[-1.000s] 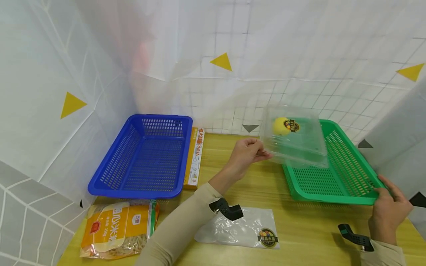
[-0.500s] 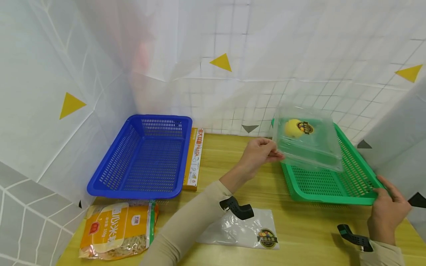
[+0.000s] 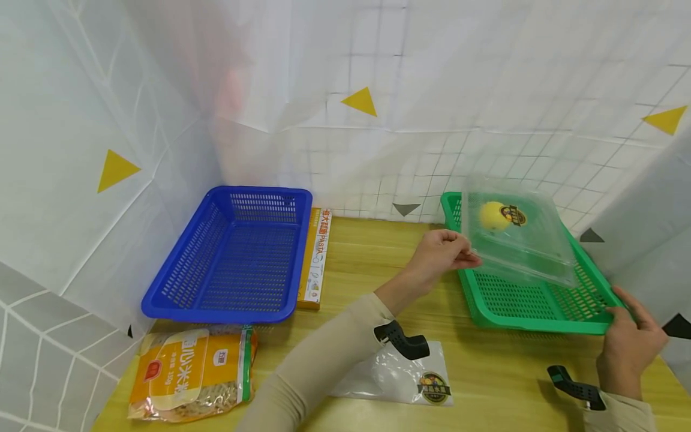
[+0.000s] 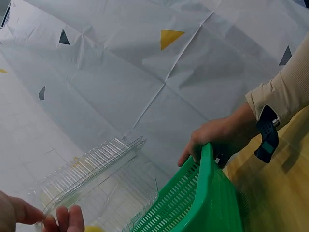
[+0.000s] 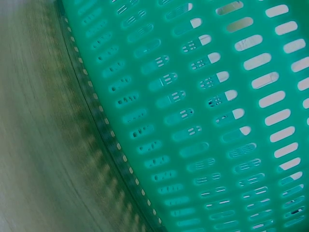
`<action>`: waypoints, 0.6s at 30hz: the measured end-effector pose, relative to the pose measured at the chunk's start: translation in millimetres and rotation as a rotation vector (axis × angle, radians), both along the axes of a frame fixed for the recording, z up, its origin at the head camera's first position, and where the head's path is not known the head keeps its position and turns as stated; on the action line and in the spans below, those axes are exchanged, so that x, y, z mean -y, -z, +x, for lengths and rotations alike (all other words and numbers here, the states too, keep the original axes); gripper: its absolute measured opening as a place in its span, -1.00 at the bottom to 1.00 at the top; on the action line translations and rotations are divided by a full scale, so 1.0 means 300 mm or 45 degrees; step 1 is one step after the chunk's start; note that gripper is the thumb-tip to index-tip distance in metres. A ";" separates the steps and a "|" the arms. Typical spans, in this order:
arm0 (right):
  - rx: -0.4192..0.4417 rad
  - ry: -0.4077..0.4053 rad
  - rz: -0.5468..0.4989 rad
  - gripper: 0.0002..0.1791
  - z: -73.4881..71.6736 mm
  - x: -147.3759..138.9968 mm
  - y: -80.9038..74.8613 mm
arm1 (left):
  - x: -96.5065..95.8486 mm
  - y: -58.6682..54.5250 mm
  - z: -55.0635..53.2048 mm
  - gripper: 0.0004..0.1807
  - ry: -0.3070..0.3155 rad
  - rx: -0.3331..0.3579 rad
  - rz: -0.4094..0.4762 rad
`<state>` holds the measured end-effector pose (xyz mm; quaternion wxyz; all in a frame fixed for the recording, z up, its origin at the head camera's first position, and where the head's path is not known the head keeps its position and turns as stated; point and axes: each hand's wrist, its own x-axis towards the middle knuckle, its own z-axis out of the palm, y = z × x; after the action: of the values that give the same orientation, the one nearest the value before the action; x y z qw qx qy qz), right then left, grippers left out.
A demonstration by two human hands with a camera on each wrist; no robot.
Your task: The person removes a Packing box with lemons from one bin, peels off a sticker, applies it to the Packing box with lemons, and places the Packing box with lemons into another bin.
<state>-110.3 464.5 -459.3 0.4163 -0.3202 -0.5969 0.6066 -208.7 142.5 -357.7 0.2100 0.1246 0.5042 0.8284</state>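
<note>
My left hand (image 3: pixel 438 257) pinches the near left edge of a clear plastic clamshell box (image 3: pixel 534 240), which is held tilted over the green basket (image 3: pixel 531 324). A round yellow fruit (image 3: pixel 493 216) shows through the plastic beside a dark label and moves with the box; its exact kind is unclear. At the basket's near right corner, my right hand (image 3: pixel 631 336) grips the rim. In the left wrist view, the right hand (image 4: pixel 219 137) has its fingers over the green rim, and the ridged clear box (image 4: pixel 91 169) hangs beside it. The basket's slotted wall (image 5: pixel 193 121) fills most of the right wrist view.
A blue basket (image 3: pixel 218 314) stands at the left, with a pasta box (image 3: pixel 318 258) along its right side. An orange noodle bag (image 3: pixel 191 372) lies in front. A clear plastic bag (image 3: pixel 399 375) with a label lies at the front middle. White sheeting (image 3: pixel 291 78) encloses the table.
My left hand has moved to the right, carrying the clear box and the yellow fruit farther over the green basket and slightly lower. The right hand has stayed on the rim.
</note>
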 end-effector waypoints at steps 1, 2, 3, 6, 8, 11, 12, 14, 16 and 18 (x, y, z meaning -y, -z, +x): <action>0.006 -0.001 0.005 -0.54 0.000 0.001 0.000 | -0.005 0.001 0.000 -0.78 -0.002 0.009 -0.002; 0.011 0.000 0.011 -0.54 0.001 0.003 -0.001 | -0.010 0.003 0.001 -0.78 0.000 0.015 -0.003; 0.015 0.000 0.020 -0.53 0.002 0.006 -0.002 | -0.014 0.005 0.002 -0.78 0.001 0.021 -0.005; 0.015 0.005 0.021 -0.53 0.005 0.015 -0.009 | -0.027 0.011 0.006 -0.79 0.008 0.037 -0.002; 0.006 0.002 0.020 -0.53 0.006 0.017 -0.012 | -0.038 0.013 0.009 -0.80 0.010 0.049 -0.003; -0.011 -0.004 0.021 -0.53 0.008 0.019 -0.013 | -0.054 0.018 0.013 -0.83 0.013 0.071 -0.005; -0.013 -0.005 0.022 -0.54 0.008 0.017 -0.013 | -0.057 0.019 0.015 -0.83 0.017 0.071 -0.007; -0.018 -0.010 0.029 -0.54 0.010 0.017 -0.011 | -0.063 0.022 0.018 -0.85 0.020 0.075 -0.008; -0.023 -0.013 0.030 -0.55 0.010 0.016 -0.008 | -0.069 0.025 0.021 -0.85 0.018 0.084 -0.011; -0.025 -0.014 0.034 -0.55 0.009 0.014 -0.008 | -0.073 0.028 0.022 -0.86 0.014 0.093 -0.009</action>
<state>-107.6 460.4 -457.0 0.4230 -0.3052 -0.6025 0.6041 -202.0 164.4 -366.2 0.2333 0.0965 0.4985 0.8293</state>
